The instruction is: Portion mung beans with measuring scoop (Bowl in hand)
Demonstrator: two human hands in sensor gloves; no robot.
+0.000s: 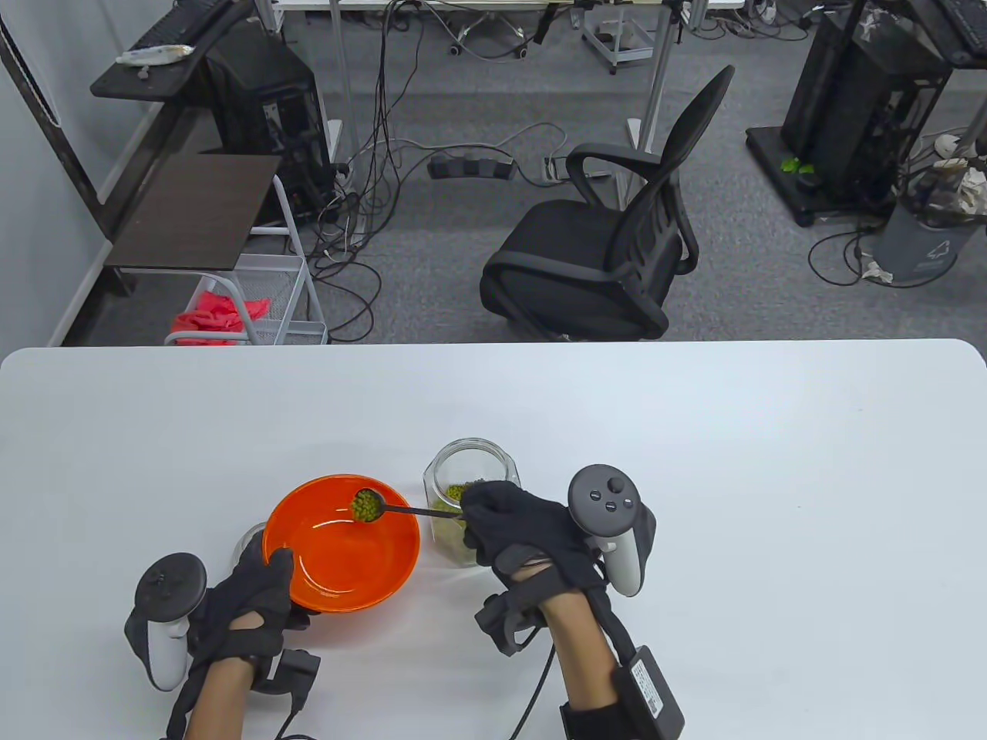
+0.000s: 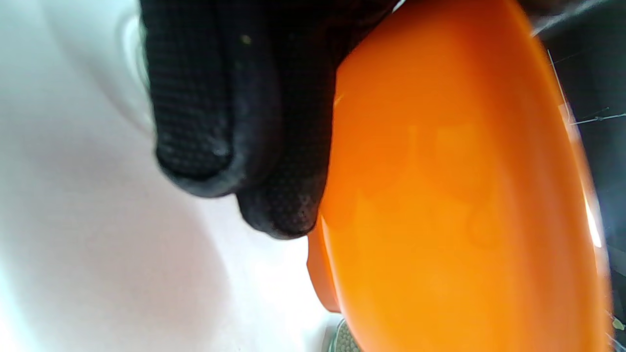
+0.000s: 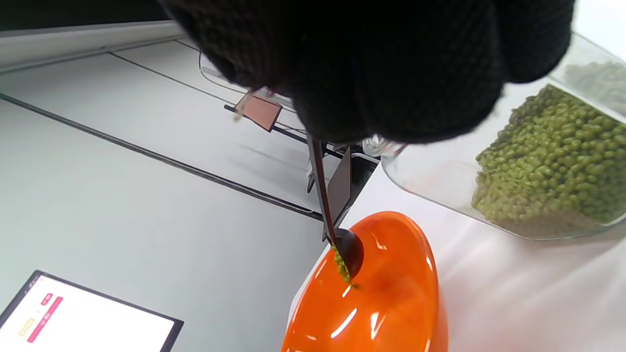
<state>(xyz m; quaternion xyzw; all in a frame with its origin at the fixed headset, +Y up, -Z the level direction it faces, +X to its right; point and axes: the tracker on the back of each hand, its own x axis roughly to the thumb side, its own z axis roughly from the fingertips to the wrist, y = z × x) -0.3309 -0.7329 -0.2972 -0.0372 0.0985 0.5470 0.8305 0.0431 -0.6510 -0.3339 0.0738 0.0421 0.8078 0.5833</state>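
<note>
Hovering scoop (heaped) over bowl.

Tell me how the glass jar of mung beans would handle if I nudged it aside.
The glass jar looks about half full, so probably bottom-heavy and unlikely to tip. Its smooth walls on the white table should slide easily. It has no lid, so beans may spill.

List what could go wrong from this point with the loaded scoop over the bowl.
1. The small dark measuring scoop, heaped with green mung beans, sits near the far rim of the orange plastic bowl; a quick tip could send beans past it.
2. The left hand holds the bowl by its near rim only, so it could tilt.
3. The right hand is close to the open clear glass jar and could knock it.
</note>
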